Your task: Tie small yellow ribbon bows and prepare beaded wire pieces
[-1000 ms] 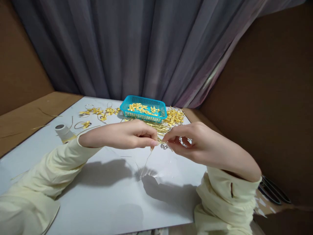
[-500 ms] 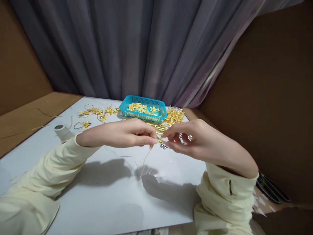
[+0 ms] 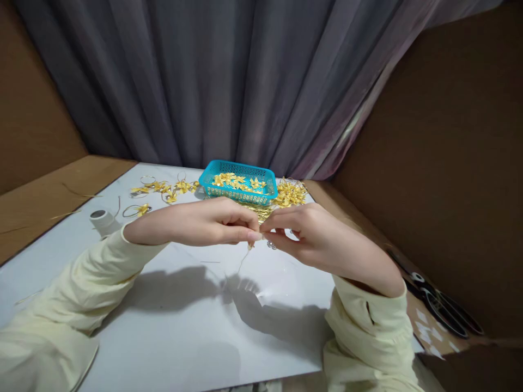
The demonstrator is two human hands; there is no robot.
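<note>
My left hand (image 3: pixel 208 222) and my right hand (image 3: pixel 310 237) meet fingertip to fingertip above the white board (image 3: pixel 171 326). Between them they pinch a small gold ornament with a thin thread (image 3: pixel 244 258) that hangs down toward the board. A few silver beads (image 3: pixel 272 245) show just under my right fingers. Both hands wear pale yellow sleeves. The ornament itself is mostly hidden by my fingers.
A blue plastic basket (image 3: pixel 239 184) with several gold flowers stands at the back, a pile of gold flowers (image 3: pixel 291 193) to its right. Gold flowers on rings (image 3: pixel 163 188) lie at the back left, near a white spool (image 3: pixel 100 217). Black scissors (image 3: pixel 443 308) lie at the right. Grey curtain behind.
My right hand has slid a little to the left and closed in on my left fingertips. The left hand has hardly moved.
</note>
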